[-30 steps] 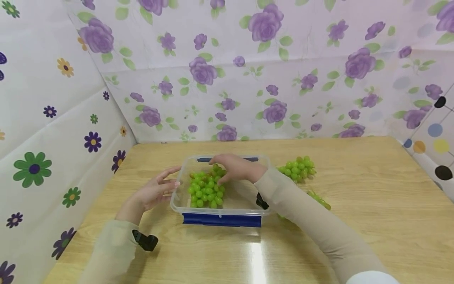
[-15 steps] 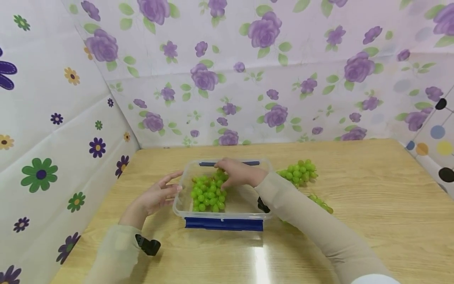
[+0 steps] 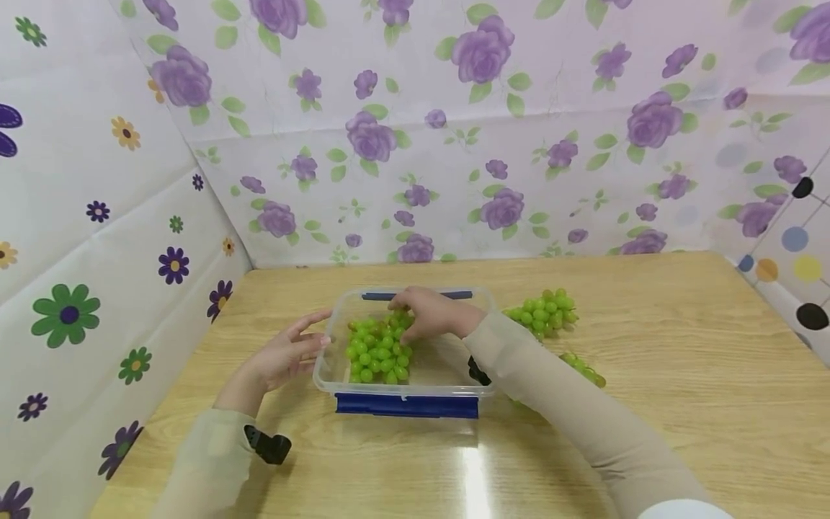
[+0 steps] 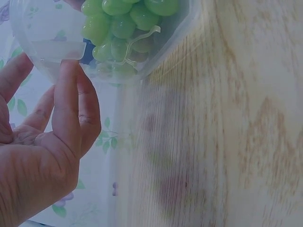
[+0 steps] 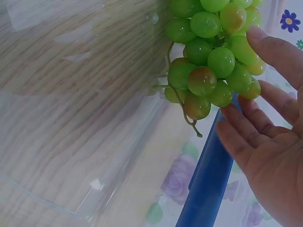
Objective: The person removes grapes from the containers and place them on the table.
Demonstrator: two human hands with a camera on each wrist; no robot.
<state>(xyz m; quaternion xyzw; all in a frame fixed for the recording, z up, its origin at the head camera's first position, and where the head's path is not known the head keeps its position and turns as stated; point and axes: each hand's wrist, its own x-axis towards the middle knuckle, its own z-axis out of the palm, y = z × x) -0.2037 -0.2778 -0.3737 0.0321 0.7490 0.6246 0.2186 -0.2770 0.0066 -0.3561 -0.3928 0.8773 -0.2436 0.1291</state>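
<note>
A clear plastic container (image 3: 447,364) with blue clip flaps holds bunches of green grapes (image 3: 379,353) in its left half. My right hand (image 3: 437,313) reaches over the container and holds the grapes at the back, thumb on one side and fingers on the other. In the right wrist view, its fingertips lie against a bunch of green grapes (image 5: 220,61) with a loose stem. Outside the container's left wall is my left hand (image 3: 285,353), its fingers extended to the rim. The left wrist view shows a fingertip (image 4: 71,65) against the clear wall.
To the right of the container, a bunch of green grapes (image 3: 547,311) lies on the wooden table (image 3: 681,360). Another bunch (image 3: 583,369) lies nearer, partly hidden by the right sleeve (image 3: 558,389). Flower-patterned sheets (image 3: 441,166) stand behind and at the sides.
The head view shifts slightly down and back up. Both hands, the container and the grapes stay nearly where they were.
</note>
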